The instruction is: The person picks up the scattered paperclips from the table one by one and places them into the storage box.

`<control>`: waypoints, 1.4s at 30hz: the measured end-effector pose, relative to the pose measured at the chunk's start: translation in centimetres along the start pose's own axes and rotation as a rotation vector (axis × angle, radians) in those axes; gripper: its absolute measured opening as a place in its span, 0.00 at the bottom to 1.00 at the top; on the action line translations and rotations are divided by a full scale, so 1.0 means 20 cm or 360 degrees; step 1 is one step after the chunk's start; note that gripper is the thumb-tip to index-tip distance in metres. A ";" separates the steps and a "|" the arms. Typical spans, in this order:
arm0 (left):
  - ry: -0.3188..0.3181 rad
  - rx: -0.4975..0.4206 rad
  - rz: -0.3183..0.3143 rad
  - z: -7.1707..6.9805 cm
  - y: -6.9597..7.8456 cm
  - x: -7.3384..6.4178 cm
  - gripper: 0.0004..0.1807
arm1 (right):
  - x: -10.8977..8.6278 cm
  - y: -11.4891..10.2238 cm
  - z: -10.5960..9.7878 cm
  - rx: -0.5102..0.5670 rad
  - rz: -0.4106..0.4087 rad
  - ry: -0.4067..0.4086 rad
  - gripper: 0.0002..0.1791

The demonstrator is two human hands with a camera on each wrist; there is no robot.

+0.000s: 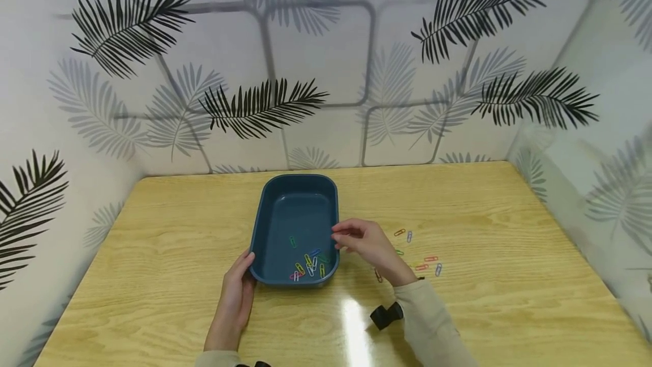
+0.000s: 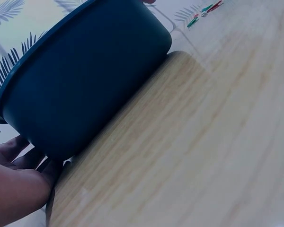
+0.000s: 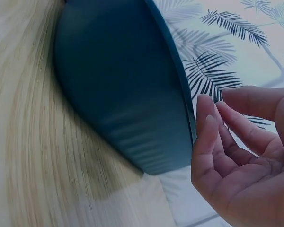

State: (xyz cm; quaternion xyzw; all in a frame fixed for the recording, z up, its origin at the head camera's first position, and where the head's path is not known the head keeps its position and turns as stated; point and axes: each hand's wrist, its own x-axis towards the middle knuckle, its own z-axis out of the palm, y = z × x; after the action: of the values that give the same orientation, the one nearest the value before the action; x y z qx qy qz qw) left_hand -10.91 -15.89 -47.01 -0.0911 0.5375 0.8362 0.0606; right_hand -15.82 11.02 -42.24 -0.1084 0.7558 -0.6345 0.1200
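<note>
A dark blue plastic tray [image 1: 299, 217] stands on the wooden table, with several coloured paper clips [image 1: 309, 265] mostly gathered at its near end. My left hand [image 1: 237, 287] holds the tray's near left corner, thumb on the rim and fingers against the outer wall. In the left wrist view those fingers [image 2: 31, 156] lie low along the tray's side. My right hand [image 1: 364, 242] is at the right rim, its fingertips over the edge. The right wrist view shows its fingers [image 3: 208, 137] loosely bent, thumb close to them, nothing visible between.
More paper clips lie scattered on the table right of the tray, among them a pink one [image 1: 430, 259] and a blue one [image 1: 438, 269], some partly hidden by the right hand. A leaf-patterned wall covering [image 1: 316, 61] rises behind the table [image 1: 168, 242].
</note>
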 end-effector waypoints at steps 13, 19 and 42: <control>0.0004 0.0008 -0.0013 0.00 -0.01 0.00 0.30 | -0.07 0.13 -0.32 -0.0326 0.0112 0.0157 0.17; -0.0003 0.0016 -0.0014 0.00 0.00 0.00 0.30 | -0.17 0.17 -0.54 -0.0416 0.0202 0.0209 0.19; -0.0006 0.0004 0.0000 -0.01 0.00 0.00 0.30 | -0.26 0.24 -0.76 -0.0925 0.0320 0.0077 0.16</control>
State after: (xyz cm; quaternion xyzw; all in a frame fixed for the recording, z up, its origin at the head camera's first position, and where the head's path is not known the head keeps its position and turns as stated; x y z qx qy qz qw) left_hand -10.93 -16.00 -47.16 -0.0894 0.5383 0.8357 0.0617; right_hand -15.85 27.55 -44.14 -0.0478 0.9152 -0.3791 0.1279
